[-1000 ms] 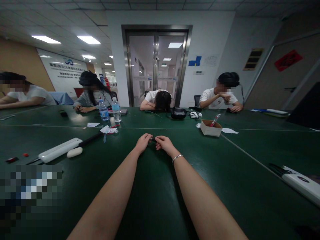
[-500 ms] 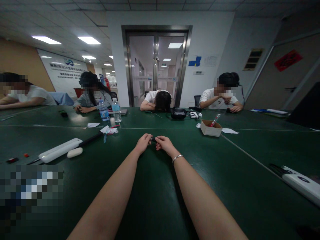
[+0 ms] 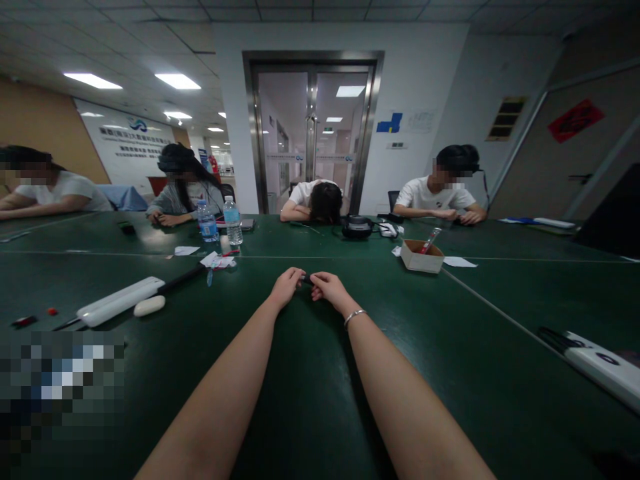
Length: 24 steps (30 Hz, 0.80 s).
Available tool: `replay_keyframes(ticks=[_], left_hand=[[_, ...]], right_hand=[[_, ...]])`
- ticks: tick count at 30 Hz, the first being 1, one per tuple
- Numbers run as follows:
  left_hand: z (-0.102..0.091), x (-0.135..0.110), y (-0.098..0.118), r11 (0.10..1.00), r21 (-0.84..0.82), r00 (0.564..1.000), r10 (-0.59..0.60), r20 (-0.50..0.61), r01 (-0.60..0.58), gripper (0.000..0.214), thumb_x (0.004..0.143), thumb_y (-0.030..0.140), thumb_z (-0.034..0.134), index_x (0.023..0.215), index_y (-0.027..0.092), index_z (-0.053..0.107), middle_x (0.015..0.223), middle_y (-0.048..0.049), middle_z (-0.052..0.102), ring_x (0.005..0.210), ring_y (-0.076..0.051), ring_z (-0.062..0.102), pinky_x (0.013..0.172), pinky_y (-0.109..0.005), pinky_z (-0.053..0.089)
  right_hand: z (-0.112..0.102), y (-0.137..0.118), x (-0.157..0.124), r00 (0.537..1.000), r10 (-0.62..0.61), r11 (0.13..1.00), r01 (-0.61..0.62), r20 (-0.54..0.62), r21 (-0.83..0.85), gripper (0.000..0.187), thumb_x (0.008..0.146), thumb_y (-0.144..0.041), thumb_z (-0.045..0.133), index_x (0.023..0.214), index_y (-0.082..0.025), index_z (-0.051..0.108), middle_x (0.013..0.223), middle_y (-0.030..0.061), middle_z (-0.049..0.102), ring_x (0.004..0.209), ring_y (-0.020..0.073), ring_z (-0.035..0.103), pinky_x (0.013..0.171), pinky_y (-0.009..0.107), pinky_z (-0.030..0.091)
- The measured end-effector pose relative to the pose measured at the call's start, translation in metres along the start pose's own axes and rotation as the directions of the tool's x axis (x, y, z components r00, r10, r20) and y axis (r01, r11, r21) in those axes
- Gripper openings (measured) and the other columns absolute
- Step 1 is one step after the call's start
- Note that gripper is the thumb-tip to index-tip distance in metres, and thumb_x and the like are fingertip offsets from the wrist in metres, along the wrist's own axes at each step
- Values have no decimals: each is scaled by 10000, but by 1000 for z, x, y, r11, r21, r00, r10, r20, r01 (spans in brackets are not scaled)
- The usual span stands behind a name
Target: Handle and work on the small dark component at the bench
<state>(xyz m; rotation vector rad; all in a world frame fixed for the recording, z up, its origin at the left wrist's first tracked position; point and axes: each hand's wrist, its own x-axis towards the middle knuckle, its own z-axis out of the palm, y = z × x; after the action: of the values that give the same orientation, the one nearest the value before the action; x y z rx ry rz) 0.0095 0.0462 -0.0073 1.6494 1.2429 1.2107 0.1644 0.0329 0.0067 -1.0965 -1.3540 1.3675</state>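
Observation:
Both my arms stretch forward over the dark green table (image 3: 310, 400). My left hand (image 3: 286, 285) and my right hand (image 3: 327, 287) meet at the table's middle, fingers curled. Between their fingertips they pinch a small dark object (image 3: 306, 279), too small to name. A silver bracelet (image 3: 354, 316) circles my right wrist.
A white bar-shaped device (image 3: 119, 301) and a white oval piece (image 3: 149, 305) lie at the left. Two water bottles (image 3: 220, 221) stand further back. A small cardboard box (image 3: 421, 256) sits right of centre. Another white device (image 3: 603, 368) lies at the right edge. Several people sit at the far side.
My hands have stayed put on the small object. The person at the far right has lowered a hand from the face to the table.

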Motion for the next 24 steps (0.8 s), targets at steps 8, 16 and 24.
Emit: replay_keyframes(ticks=[8, 16, 24], left_hand=[[0, 0, 0, 1000, 7, 1000, 16, -3, -16, 302, 795, 391, 437, 902, 164, 606, 657, 0, 546, 591, -116, 484, 571, -227, 379], [1, 2, -3, 1000, -2, 1000, 12, 7, -12, 293, 791, 367, 444, 920, 162, 609, 759, -26, 590, 646, -122, 514, 554, -219, 377], [0, 1, -2, 1000, 4, 1000, 21, 18, -21, 270, 790, 338, 437, 914, 168, 605, 742, -17, 577, 639, -119, 504, 568, -223, 375]], right_hand=[[0, -1, -1, 1000, -4, 1000, 4, -3, -7, 109, 872, -152, 528, 948, -82, 564, 525, -15, 542, 423, 87, 557, 406, 175, 500], [0, 2, 2, 1000, -2, 1000, 2, 6, 1, 97, 869, -151, 528, 929, -87, 570, 503, -20, 543, 410, 90, 552, 398, 176, 498], [-2, 3, 3, 1000, -3, 1000, 3, 20, -9, 107, 869, -160, 533, 938, -89, 573, 515, -12, 550, 421, 89, 558, 408, 175, 504]])
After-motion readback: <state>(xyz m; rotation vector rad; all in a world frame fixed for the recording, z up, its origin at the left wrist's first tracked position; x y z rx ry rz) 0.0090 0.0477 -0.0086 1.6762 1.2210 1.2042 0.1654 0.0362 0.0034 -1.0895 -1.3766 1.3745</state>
